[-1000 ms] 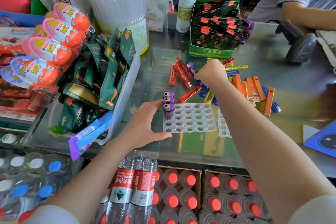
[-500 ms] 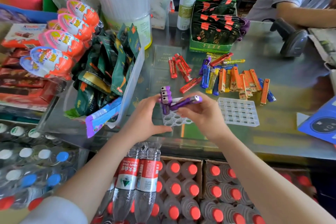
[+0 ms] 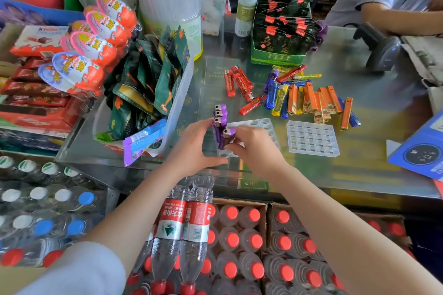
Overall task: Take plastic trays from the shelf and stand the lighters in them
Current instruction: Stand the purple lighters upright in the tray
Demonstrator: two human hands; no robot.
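Shop goods crowd a glass-topped counter [image 3: 359,175], with snack boxes banked at its left edge and crates of red-capped water bottles [image 3: 239,242] below its front. At its far right a second person's arm rests beside a black handheld barcode scanner [image 3: 383,50].

Near the front edge lies a clear plastic tray with round sockets [image 3: 261,124], and just beside it to the right a second clear plastic tray with square sockets [image 3: 311,137], which holds nothing yet. Behind both, a loose heap of red, orange, blue and yellow lighters [image 3: 299,96] lies flat, within easy reach for picking.

The left hand [image 3: 194,148] presses relaxed, open fingers against the round-socket tray's left edge, probably to stop it sliding as lighters go in. Three purple lighters [image 3: 220,116] stand upright in a column at that edge, heads up. The right hand [image 3: 256,148] pinches a fourth purple lighter [image 3: 227,137] in curled fingers, holding it tilted just beside the column, its base seemingly over the next socket; whether it has seated is hidden by the fingers.
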